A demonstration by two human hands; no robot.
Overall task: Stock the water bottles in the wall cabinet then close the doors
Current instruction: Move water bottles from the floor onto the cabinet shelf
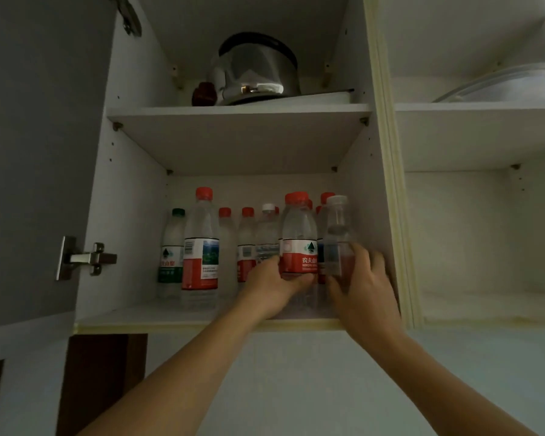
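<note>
My left hand (275, 283) grips the red-label bottle (298, 237), my right hand (364, 289) wraps the clear bottle (337, 234), seating both near the lower shelf (157, 313) front-right corner, filling that gap

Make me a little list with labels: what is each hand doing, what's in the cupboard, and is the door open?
left hand: grips the red-label bottle low down
right hand: fingers around the clear-capped bottle
lower shelf: many water bottles, standing upright
odd one out: green-capped bottle at far left
top shelf: shiny kettle
cabinet door: open, swung left
</note>
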